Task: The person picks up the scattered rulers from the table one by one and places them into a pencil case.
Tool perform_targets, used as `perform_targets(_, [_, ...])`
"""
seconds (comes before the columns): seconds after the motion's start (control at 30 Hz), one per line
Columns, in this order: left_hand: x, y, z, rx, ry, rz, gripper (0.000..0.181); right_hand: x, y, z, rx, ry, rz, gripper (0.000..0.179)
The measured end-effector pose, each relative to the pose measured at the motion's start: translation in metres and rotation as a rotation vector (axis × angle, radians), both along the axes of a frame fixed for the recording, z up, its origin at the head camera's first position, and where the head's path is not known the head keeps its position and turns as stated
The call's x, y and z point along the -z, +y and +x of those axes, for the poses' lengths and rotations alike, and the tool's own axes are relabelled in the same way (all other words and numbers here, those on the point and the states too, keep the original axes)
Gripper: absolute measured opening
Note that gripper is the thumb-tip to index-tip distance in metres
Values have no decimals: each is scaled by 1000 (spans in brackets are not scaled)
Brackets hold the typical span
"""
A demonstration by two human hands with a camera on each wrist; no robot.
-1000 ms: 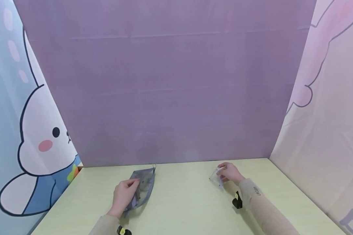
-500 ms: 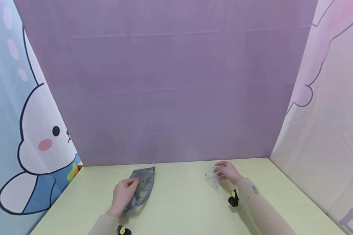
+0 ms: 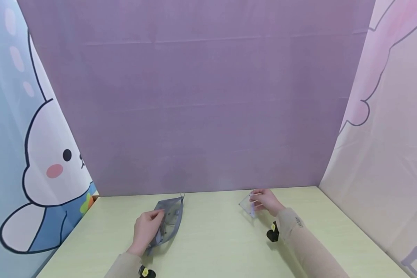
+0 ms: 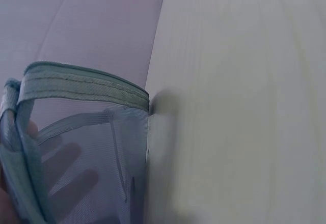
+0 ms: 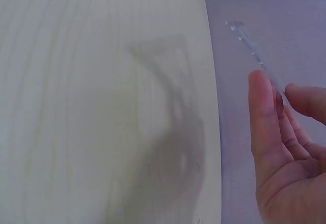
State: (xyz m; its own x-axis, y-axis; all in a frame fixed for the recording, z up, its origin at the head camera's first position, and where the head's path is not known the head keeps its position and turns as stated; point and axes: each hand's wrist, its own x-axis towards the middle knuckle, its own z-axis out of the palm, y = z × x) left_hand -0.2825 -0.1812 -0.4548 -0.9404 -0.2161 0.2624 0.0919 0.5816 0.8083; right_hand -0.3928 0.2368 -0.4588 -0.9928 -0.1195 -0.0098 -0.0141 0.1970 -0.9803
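Observation:
In the head view my left hand (image 3: 147,228) grips the near left side of a grey mesh zip pouch (image 3: 173,222), which is held above the table. The left wrist view shows the pouch's cloth-bound edge (image 4: 86,87) and fingers showing through the see-through mesh (image 4: 102,147). Whether anything lies inside is unclear. To the right, my right hand (image 3: 268,202) pinches a clear, flat plastic piece (image 3: 246,204) with small dark dots near its corners. In the right wrist view the thin piece (image 5: 254,53) is seen edge-on between thumb and fingers, raised off the table.
A pale wood-grain table (image 3: 208,239) lies under both hands. Behind it rises a purple cloth wall (image 3: 208,116), with printed cartoon curtains at left (image 3: 48,154) and right (image 3: 385,154). Small black devices sit at the left wrist (image 3: 147,272) and right wrist (image 3: 273,232).
My right hand has moved left and slightly farther from me, carrying the clear plastic piece. My left hand and the mesh pouch have stayed nearly still.

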Motion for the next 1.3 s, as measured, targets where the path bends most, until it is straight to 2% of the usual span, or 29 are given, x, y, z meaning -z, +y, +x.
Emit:
perform_targets(0.47, [2, -2, -3, -7, 2, 3, 30, 12, -26, 0, -43, -58, -98, 30])
perform_targets(0.8, [1, -1, -2, -14, 11, -1, 29, 16, -47, -1, -80, -57, -153, 31])
perform_targets(1.3, [1, 0, -1, -11, 17, 7, 29, 17, -78, -3, -113, -76, -165, 27])
